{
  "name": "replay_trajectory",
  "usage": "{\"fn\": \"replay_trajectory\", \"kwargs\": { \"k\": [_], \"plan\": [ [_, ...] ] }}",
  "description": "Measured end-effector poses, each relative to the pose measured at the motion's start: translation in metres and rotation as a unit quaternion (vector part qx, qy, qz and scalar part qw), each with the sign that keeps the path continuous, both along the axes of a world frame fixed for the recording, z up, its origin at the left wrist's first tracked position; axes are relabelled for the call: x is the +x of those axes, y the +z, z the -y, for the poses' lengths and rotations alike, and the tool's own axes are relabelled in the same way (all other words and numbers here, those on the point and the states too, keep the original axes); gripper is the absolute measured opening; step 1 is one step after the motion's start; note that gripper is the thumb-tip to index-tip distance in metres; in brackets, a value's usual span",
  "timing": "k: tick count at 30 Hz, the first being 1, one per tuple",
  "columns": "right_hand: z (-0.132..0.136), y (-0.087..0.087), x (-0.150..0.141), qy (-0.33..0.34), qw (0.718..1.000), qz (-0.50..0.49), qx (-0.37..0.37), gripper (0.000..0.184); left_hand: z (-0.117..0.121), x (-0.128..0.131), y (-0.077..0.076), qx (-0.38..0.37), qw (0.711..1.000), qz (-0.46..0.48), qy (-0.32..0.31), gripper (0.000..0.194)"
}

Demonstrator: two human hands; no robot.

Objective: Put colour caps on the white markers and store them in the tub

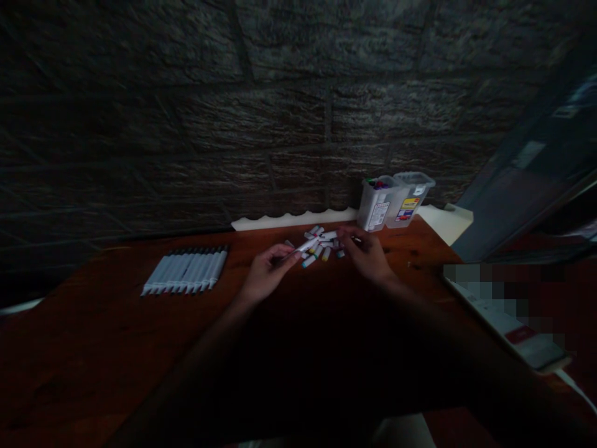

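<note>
My left hand point(267, 269) is closed around a white marker point(308, 244), which slants up to the right over a loose heap of marker caps point(325, 254). The caps are white with coloured ends, among them blue, yellow and green. My right hand point(368, 254) pinches a white marker cap point(329, 235) at the heap's right side, close to the marker's upper end; the fingertips partly hide it. Off to the left, several white markers point(185, 270) lie side by side in a row on the table.
Two clear plastic containers point(373, 210) stand at the table's back right; the left one holds some coloured things. A pale wavy-edged strip point(293, 220) runs along the dark block wall point(196, 124). A white device or box point(508, 323), partly blurred, sits beyond the wooden table's point(102, 348) right edge.
</note>
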State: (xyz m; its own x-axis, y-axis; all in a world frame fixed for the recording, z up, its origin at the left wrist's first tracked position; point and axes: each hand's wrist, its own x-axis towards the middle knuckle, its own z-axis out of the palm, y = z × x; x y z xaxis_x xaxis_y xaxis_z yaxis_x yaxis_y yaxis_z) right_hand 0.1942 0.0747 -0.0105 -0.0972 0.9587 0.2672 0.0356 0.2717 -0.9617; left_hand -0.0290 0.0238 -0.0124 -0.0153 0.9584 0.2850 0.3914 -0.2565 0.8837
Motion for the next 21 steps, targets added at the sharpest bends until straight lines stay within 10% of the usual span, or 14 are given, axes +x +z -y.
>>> {"fn": "replay_trajectory", "kwargs": {
  "k": [21],
  "plan": [
    [-0.004,0.006,0.017,0.205,0.974,0.086,-0.041,0.025,0.009,-0.006,0.001,0.062,0.963,-0.257,-0.045,0.028]
  ]
}}
